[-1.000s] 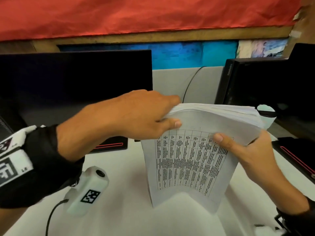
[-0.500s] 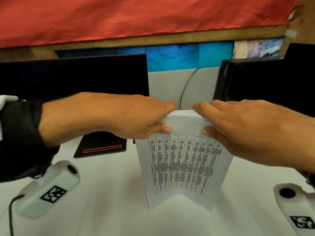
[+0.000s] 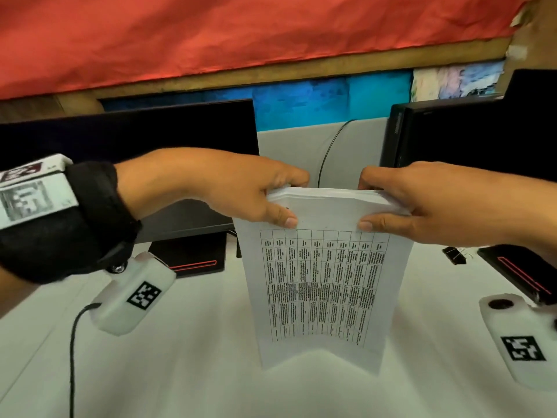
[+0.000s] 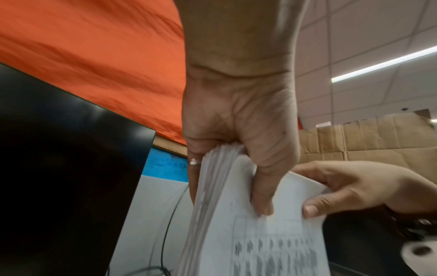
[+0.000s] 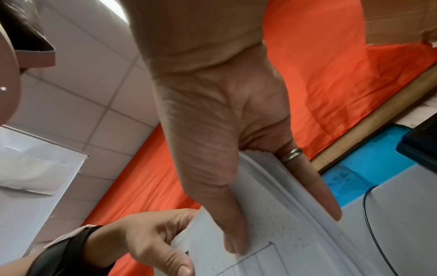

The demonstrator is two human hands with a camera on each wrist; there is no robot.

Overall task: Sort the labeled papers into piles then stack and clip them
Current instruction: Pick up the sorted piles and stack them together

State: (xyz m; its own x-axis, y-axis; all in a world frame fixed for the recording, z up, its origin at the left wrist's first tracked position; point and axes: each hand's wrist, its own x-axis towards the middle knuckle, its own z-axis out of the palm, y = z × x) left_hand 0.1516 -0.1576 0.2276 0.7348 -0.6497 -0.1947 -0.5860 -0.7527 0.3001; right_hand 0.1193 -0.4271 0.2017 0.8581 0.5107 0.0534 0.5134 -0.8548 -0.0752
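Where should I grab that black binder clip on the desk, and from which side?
Probably by its wire handles, coming from above with the right hand, since the binder clip lies on the desk on that side, just right of the paper stack. Both hands now grip the stack's top edge, so the left hand would have to hold it alone first.

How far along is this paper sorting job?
Mostly done, it seems: the papers are already gathered into one stack. Now the left hand and right hand pinch its top corners, standing it on edge on the desk, apparently squaring it. Clipping is left: a black binder clip lies unused at right.
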